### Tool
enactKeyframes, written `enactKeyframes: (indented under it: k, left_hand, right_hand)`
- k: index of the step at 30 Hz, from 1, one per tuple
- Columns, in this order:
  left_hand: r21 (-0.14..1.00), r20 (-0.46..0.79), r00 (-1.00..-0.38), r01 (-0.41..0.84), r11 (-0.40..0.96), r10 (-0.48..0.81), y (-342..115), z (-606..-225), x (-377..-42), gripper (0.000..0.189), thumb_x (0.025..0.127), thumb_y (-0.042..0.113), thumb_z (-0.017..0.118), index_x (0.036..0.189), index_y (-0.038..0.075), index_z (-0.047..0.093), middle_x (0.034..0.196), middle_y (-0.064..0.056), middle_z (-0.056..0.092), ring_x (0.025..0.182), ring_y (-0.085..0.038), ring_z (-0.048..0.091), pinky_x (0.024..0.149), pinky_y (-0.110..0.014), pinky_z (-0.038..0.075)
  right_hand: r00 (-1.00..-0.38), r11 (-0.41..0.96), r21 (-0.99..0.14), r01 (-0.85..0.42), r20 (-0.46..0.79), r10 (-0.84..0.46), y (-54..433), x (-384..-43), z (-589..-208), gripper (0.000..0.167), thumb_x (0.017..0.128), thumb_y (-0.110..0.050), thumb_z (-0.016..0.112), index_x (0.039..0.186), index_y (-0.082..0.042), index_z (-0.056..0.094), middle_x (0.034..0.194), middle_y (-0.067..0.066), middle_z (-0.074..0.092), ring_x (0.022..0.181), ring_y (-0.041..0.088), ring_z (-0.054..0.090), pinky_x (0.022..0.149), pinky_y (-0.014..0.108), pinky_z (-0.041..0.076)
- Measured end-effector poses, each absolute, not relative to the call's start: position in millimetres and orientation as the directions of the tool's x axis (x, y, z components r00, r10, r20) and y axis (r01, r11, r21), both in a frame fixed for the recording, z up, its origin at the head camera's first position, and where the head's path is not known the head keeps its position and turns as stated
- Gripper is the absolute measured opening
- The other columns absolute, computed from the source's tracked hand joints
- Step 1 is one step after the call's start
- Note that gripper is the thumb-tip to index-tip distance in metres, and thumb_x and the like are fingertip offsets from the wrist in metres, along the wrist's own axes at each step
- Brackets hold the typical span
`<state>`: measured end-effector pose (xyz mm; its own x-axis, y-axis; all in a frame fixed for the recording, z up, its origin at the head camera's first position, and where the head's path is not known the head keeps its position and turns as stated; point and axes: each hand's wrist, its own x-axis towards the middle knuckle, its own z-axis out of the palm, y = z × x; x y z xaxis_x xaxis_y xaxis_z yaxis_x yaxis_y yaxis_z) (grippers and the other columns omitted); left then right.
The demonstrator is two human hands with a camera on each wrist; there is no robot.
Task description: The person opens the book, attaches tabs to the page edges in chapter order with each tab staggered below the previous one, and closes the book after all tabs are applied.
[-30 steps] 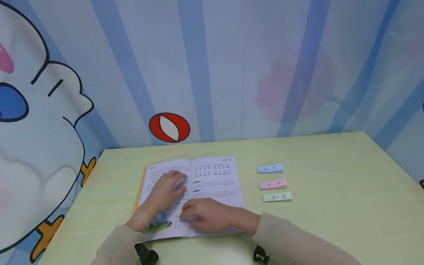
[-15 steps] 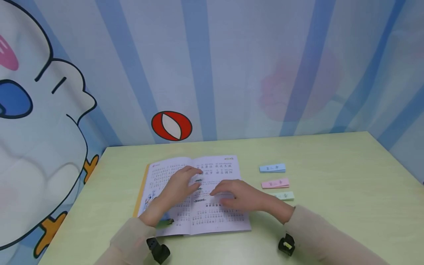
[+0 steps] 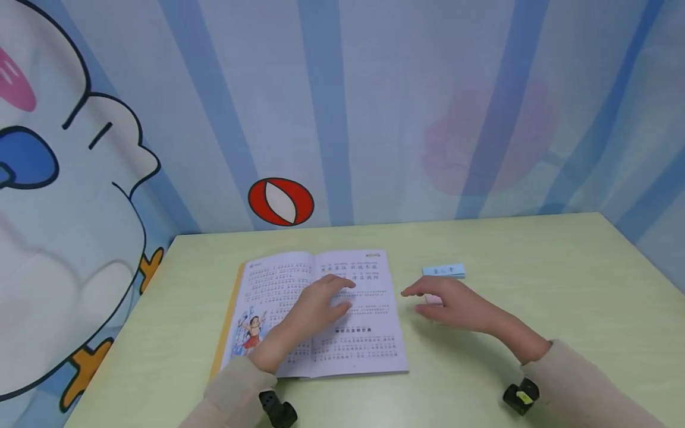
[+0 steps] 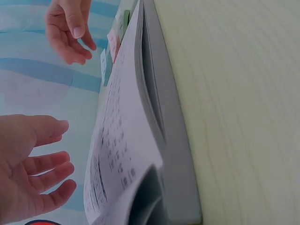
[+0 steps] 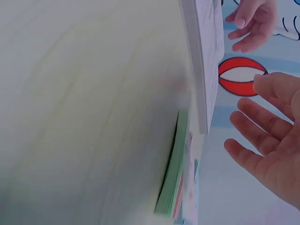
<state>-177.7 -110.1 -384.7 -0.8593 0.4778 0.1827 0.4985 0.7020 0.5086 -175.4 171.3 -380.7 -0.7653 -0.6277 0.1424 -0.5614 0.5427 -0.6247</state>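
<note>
1. Fingers (image 4: 52,176) of the left hand (image 3: 317,302) spread, relaxed, above the right page of the open book (image 3: 369,309).
2. Right hand (image 3: 459,304), fingers likewise parted, hovers over the pink strip (image 3: 434,299), partly hiding it.
3. On the table (image 3: 556,285) lie the book and, to its right, the blue strip (image 3: 444,271) and green strip (image 5: 173,173), the latter showing in the right wrist view.

Striped backdrop (image 3: 380,89), 1 printed ball (image 3: 280,201), perhaps a flower (image 3: 464,145)
</note>
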Motion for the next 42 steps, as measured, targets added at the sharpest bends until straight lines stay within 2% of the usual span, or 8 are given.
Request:
enactKeyframes:
  k: [9, 18, 21, 27, 36, 42]
  left_hand:
    - [0.530, 0.182, -0.816, 0.551, 0.645, 0.548, -88.6, -384.7, -175.5, 0.034, 0.088, 0.013, 0.064, 0.121, 0.007, 0.059, 0.119, -0.007, 0.058, 0.110, -0.021, 0.055, 0.093, -0.035, 0.045]
    - [0.563, 0.146, -0.791, 0.561, 0.607, 0.595, -61.9, -389.8, -170.1, 0.035, 0.089, 0.013, 0.063, 0.123, 0.008, 0.058, 0.121, -0.005, 0.058, 0.111, -0.016, 0.055, 0.092, -0.027, 0.045]
    - [0.572, 0.135, -0.780, 0.564, 0.595, 0.611, -51.6, -392.0, -170.3, 0.036, 0.088, 0.013, 0.064, 0.123, 0.009, 0.059, 0.118, -0.003, 0.060, 0.106, -0.013, 0.057, 0.089, -0.023, 0.045]
    - [0.581, 0.121, -0.755, 0.580, 0.571, 0.644, -32.9, -396.5, -172.0, 0.036, 0.086, 0.013, 0.066, 0.122, 0.008, 0.060, 0.112, -0.005, 0.062, 0.094, -0.013, 0.059, 0.080, -0.017, 0.045]
    - [0.594, 0.069, -0.737, 0.571, 0.566, 0.672, -10.3, -401.7, -176.7, 0.037, 0.084, 0.015, 0.069, 0.120, 0.009, 0.061, 0.106, -0.003, 0.063, 0.094, -0.010, 0.057, 0.079, -0.018, 0.044]
    - [0.540, 0.077, -0.733, 0.600, 0.590, 0.675, 1.8, -405.2, -179.3, 0.037, 0.082, 0.015, 0.071, 0.117, 0.008, 0.063, 0.100, -0.003, 0.063, 0.088, -0.008, 0.055, 0.078, -0.016, 0.043]
  right_hand:
    - [-0.777, 0.589, -0.576, -0.567, 0.138, -0.614, 209.0, -167.5, -389.3, 0.028, 0.087, -0.008, 0.064, 0.115, -0.004, 0.064, 0.111, 0.005, 0.064, 0.099, 0.021, 0.060, 0.079, 0.037, 0.051]
    - [-0.802, 0.639, -0.529, -0.559, 0.147, -0.579, 222.4, -164.8, -390.6, 0.030, 0.084, -0.007, 0.067, 0.114, -0.003, 0.064, 0.109, 0.006, 0.065, 0.098, 0.024, 0.061, 0.080, 0.041, 0.050]
    - [-0.805, 0.650, -0.515, -0.558, 0.146, -0.576, 226.0, -166.0, -391.3, 0.030, 0.083, -0.007, 0.068, 0.113, -0.003, 0.064, 0.107, 0.006, 0.065, 0.096, 0.023, 0.061, 0.080, 0.041, 0.050]
    - [-0.824, 0.660, -0.546, -0.516, 0.105, -0.557, 231.4, -168.2, -393.4, 0.030, 0.082, -0.007, 0.069, 0.111, -0.004, 0.065, 0.106, 0.004, 0.065, 0.094, 0.020, 0.059, 0.078, 0.035, 0.050]
    - [-0.814, 0.647, -0.556, -0.522, 0.097, -0.573, 237.1, -169.1, -392.9, 0.032, 0.081, -0.011, 0.071, 0.111, -0.003, 0.064, 0.105, 0.004, 0.065, 0.095, 0.022, 0.059, 0.080, 0.037, 0.049]
    - [-0.809, 0.646, -0.553, -0.526, 0.091, -0.580, 240.6, -169.4, -393.2, 0.032, 0.079, -0.009, 0.073, 0.109, -0.002, 0.065, 0.103, 0.005, 0.065, 0.093, 0.022, 0.060, 0.079, 0.036, 0.049]
